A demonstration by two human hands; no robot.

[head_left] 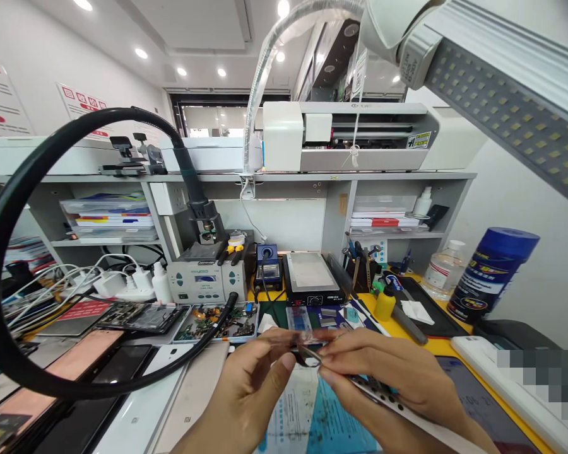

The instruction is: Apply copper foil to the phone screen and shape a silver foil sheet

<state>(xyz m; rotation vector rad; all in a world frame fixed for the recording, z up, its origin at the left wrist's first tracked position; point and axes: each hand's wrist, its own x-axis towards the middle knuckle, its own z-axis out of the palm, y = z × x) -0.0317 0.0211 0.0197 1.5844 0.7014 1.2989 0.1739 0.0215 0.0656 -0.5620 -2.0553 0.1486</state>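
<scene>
currently, lower centre: left hand (253,381) pinches a blurred part (303,360); right hand (390,372), grip closed, holds a perforated tool (382,396).

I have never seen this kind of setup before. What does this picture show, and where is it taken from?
There is no robot here. A camera worn on a person's head looks forward and down, so the two bare hands belong to its wearer. The right hand holds a slim metal tool with holes. Its tip meets the left hand's fingertips, around something small and dark, too unclear to name. Below them lies a blue and white printed sheet. To the left are flat panels, one white, and a tray of small electronic parts. Behind the tray stands a grey control box; on the right, a blue-capped can.
</scene>
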